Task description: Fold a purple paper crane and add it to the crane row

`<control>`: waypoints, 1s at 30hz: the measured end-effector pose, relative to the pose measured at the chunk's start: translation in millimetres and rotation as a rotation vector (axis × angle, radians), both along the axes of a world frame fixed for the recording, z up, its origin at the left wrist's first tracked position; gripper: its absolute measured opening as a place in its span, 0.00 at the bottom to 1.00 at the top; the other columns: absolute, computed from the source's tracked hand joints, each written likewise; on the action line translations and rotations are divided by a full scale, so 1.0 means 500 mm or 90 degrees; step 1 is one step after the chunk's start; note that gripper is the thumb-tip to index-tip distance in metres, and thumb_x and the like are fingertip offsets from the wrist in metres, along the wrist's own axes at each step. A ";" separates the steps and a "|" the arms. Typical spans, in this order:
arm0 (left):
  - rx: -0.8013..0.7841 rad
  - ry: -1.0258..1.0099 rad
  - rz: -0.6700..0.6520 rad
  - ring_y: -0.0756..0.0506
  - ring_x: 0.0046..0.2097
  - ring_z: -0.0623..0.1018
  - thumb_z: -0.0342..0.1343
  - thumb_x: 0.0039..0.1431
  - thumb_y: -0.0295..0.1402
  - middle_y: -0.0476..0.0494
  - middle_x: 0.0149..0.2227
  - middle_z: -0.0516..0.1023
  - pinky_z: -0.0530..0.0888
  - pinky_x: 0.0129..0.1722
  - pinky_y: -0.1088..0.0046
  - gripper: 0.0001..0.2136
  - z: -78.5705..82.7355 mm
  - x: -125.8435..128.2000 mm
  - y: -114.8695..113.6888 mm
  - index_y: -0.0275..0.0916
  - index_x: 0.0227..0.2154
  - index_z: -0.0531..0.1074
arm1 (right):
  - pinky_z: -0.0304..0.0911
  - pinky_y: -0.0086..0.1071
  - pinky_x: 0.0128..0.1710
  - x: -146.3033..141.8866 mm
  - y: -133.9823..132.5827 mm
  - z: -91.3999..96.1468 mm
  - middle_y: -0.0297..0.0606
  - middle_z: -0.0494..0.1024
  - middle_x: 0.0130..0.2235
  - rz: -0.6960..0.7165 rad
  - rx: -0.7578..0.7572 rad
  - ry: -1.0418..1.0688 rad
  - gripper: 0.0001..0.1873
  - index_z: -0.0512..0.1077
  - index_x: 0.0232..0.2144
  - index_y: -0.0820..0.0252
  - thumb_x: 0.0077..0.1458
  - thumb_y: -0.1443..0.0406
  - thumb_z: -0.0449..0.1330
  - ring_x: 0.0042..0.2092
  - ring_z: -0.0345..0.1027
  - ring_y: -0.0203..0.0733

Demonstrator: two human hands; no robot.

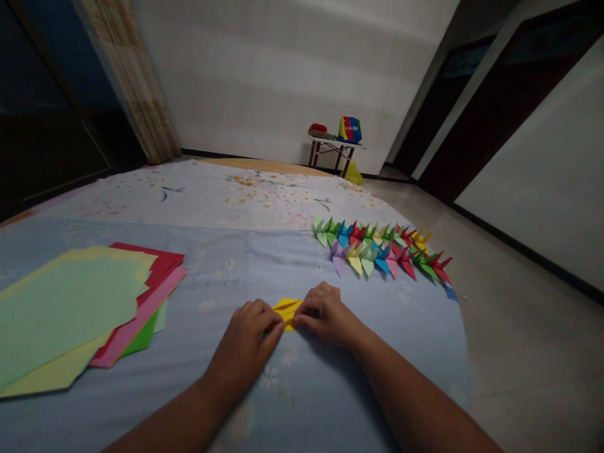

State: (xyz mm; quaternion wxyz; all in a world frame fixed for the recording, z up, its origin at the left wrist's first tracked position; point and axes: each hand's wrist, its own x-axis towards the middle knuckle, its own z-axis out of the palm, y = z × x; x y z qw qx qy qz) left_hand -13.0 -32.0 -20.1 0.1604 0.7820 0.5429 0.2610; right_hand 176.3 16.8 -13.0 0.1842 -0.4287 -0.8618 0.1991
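Observation:
A small piece of folded yellow paper [289,309] lies at the middle of the table, between my two hands. My left hand [255,327] pinches its left edge, thumb and fingers pressed together. On the other side my right hand [325,314] has its fingers curled and closed on the right edge. Creases show across the paper's top, while its two ends are hidden under my fingertips. Beyond my right hand stand two rows of folded paper cranes [367,259] in several colours.
Stacked coloured paper sheets [70,308] lie at the left. A pale blue cloth [283,264] and a floral white cloth [212,195] cover the rounded table. Against the far wall stands a small side table [333,146] carrying a colourful bag [350,129].

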 end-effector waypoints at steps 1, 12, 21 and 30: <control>-0.006 -0.004 0.007 0.45 0.36 0.70 0.50 0.57 0.32 0.47 0.32 0.72 0.67 0.38 0.66 0.07 -0.002 0.001 0.001 0.41 0.27 0.73 | 0.47 0.35 0.42 0.000 0.000 0.001 0.32 0.75 0.29 -0.001 -0.004 0.000 0.05 0.77 0.28 0.53 0.51 0.60 0.62 0.38 0.61 0.39; -0.007 0.018 0.076 0.44 0.36 0.70 0.52 0.57 0.34 0.47 0.31 0.71 0.66 0.38 0.64 0.08 -0.013 0.007 0.008 0.40 0.26 0.73 | 0.46 0.36 0.40 -0.012 -0.003 -0.006 0.31 0.73 0.26 -0.062 -0.026 0.020 0.05 0.74 0.24 0.57 0.48 0.63 0.63 0.37 0.59 0.39; 0.004 0.015 0.096 0.44 0.36 0.70 0.53 0.56 0.34 0.47 0.32 0.70 0.67 0.38 0.64 0.04 -0.018 0.005 0.007 0.40 0.30 0.67 | 0.45 0.35 0.40 -0.014 -0.002 -0.007 0.31 0.73 0.26 -0.075 -0.042 0.024 0.05 0.73 0.24 0.56 0.47 0.62 0.64 0.37 0.58 0.39; 0.077 0.225 -0.007 0.42 0.38 0.70 0.50 0.58 0.29 0.45 0.37 0.74 0.65 0.37 0.62 0.08 0.008 0.012 -0.024 0.44 0.37 0.71 | 0.46 0.35 0.40 -0.012 0.003 -0.008 0.31 0.74 0.27 -0.069 -0.048 0.022 0.04 0.75 0.25 0.54 0.47 0.61 0.64 0.38 0.60 0.40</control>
